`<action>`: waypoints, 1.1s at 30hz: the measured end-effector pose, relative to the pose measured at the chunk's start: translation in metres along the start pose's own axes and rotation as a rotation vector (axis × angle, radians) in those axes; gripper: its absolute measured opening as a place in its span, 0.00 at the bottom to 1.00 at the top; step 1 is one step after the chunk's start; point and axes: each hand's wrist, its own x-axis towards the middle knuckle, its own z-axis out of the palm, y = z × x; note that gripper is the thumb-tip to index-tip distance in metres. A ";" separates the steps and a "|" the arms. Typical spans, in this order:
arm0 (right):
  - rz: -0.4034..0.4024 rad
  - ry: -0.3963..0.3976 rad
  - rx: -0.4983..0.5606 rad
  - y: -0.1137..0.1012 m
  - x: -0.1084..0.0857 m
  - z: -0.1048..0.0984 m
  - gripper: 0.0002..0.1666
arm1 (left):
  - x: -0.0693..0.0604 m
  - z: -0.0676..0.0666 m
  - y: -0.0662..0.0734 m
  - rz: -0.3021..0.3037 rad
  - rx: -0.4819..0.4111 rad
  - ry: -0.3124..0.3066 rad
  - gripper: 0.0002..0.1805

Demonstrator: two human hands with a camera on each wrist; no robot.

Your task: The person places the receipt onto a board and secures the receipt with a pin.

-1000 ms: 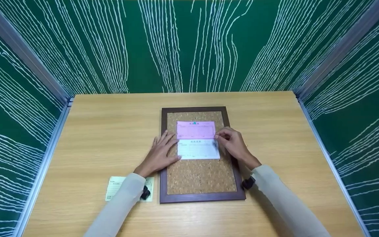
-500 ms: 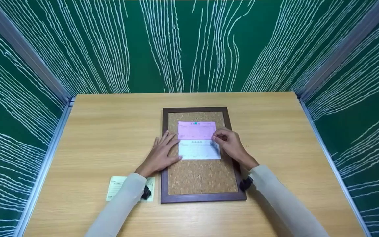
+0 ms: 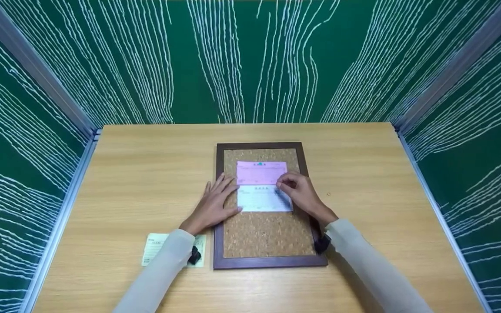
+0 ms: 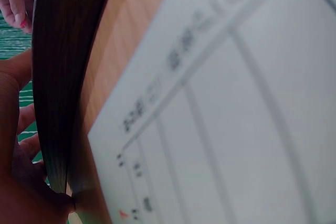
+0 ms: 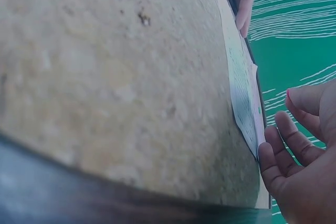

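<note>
A brown-framed cork board (image 3: 268, 234) lies on the table. On it, a pink slip (image 3: 261, 173) with a green push pin (image 3: 260, 164) at its top edge sits just above a white slip (image 3: 259, 202). My left hand (image 3: 212, 204) rests with spread fingers over the board's left frame, fingertips and thumb at the left edges of the slips. My right hand (image 3: 303, 193) hovers over the white slip's upper right part. Between its thumb and forefinger it pinches a small red push pin (image 5: 288, 93), mostly hidden by the fingers; its red tip (image 4: 23, 23) also shows in the left wrist view.
A pale green printed slip (image 3: 155, 245) lies on the table left of the board, partly under my left forearm. A tiny speck (image 3: 328, 194) lies on the table (image 3: 363, 174) to the right. Green panels with white wavy lines (image 3: 268, 61) enclose the table's back and sides.
My right hand has moved left, from the right edge of the slips to over the white slip's upper right part. My left hand has stayed in place on the board.
</note>
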 end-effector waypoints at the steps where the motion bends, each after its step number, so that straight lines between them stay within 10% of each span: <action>1: 0.001 0.000 -0.003 0.000 0.000 0.001 0.05 | 0.000 0.000 0.000 0.000 0.000 -0.002 0.42; 33: -0.014 -0.020 -0.055 -0.010 0.011 0.018 0.03 | 0.000 0.001 -0.001 0.011 0.017 0.003 0.42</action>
